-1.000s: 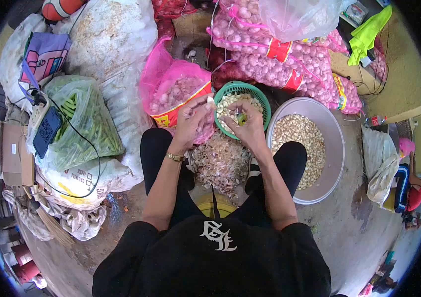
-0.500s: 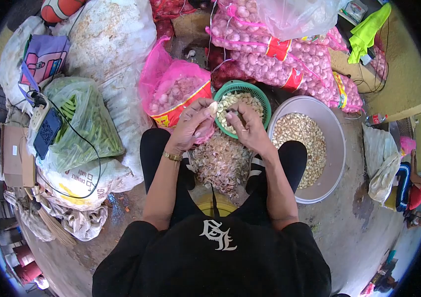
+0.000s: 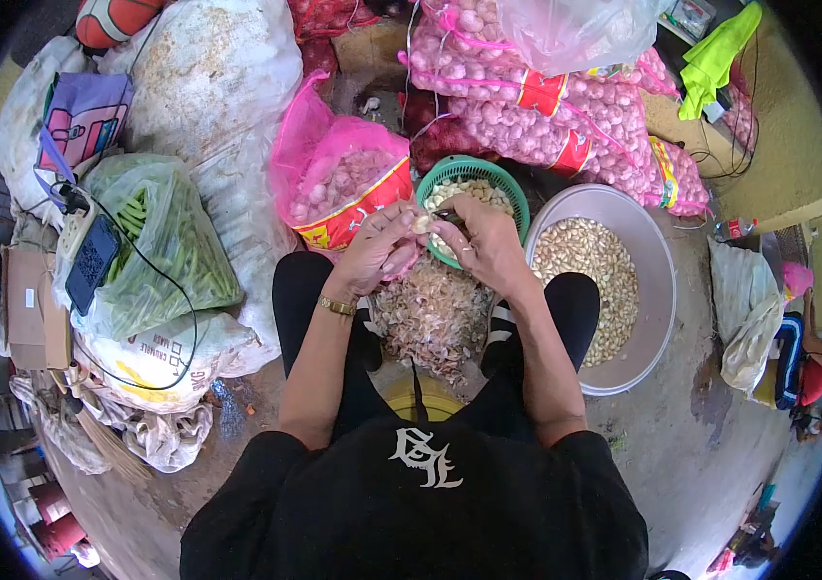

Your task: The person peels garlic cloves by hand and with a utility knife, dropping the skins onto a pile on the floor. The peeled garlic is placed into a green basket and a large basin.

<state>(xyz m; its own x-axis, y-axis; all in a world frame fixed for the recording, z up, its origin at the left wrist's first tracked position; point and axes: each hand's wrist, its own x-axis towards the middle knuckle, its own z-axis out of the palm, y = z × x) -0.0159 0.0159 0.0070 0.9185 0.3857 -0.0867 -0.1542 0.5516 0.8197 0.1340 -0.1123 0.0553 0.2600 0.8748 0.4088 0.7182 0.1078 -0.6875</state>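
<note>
My left hand (image 3: 378, 247) pinches a pale garlic clove (image 3: 420, 223) between thumb and fingers, over the near rim of a green plastic basket (image 3: 517, 198) of cloves. My right hand (image 3: 481, 244) is closed around a small knife, whose blade meets the clove; the handle is hidden in my palm. Both hands touch at the clove. Below them a heap of papery garlic skins (image 3: 433, 319) lies between my knees. A large grey basin (image 3: 657, 290) holding peeled cloves stands to the right.
An open pink mesh sack of garlic (image 3: 333, 184) sits left of the basket, with more pink garlic sacks (image 3: 546, 106) behind. A clear bag of green beans (image 3: 164, 242), a phone (image 3: 92, 261) on a cable and white sacks crowd the left. Bare concrete lies at right.
My hands have drawn together over the basket's near rim. The clove, held up beside the left thumb before, is now between both hands with the blade against it.
</note>
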